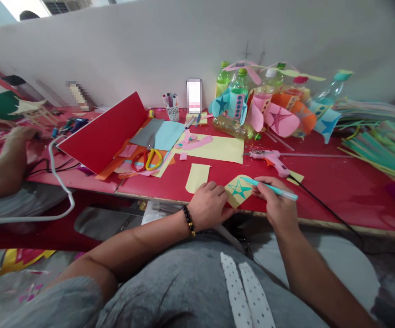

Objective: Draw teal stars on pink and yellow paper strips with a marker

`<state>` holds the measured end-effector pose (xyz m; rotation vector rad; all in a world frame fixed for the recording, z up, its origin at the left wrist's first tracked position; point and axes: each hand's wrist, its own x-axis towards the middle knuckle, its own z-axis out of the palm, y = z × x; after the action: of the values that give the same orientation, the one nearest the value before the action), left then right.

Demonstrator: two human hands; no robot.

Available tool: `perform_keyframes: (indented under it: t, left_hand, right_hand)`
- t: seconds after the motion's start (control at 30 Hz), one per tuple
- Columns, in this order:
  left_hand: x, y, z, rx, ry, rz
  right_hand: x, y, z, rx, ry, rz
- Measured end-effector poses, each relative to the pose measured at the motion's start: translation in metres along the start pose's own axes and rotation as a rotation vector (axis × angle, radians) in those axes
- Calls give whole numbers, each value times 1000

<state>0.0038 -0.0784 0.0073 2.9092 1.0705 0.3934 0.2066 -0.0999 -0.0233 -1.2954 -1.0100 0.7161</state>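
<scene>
My right hand [281, 207] grips a turquoise marker [281, 191], its tip on the upper edge of a star drawn in teal on a small yellow paper piece [235, 200]. Bent fingers of my left hand [209, 205] pinch that piece at its left side, near the table's front edge; the thumb shows below it. A second yellow paper piece [198, 176], rounded at one end, lies just beyond my left hand. To the right, a pink hot glue gun [271, 160] rests on the red table [324, 187].
Decorated plastic bottles [240, 84] stand along the wall. Scissors [148, 157] lie on coloured paper beside a red board [108, 132]. A cup of markers [173, 111] and a phone [194, 95] are behind. Plastic strips [385, 146] lie right. Another person's arm [7, 159] is at left.
</scene>
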Motion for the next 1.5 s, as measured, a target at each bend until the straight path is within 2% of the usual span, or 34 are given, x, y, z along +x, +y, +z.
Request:
perform_keyframes:
  t: [0.13,0.27,0.37,0.57,1.5]
  left_hand:
    - [8,2,3,26,-6,-24]
    - [10,-4,7,-3,26,38]
    - [5,-11,12,-52,86,85]
    - [-7,-22,22,-139,123,111]
    - [-8,-22,25,-140,115,110]
  right_hand:
    - [-1,-3,-1,-11,3,-24]
    - [-1,-6,-3,-53,-4,-55]
    - [-2,-10,-4,-112,-55,-68]
    - [-3,-20,-3,-257,-163,-131]
    - [-3,-18,-2,-382,-185,-219]
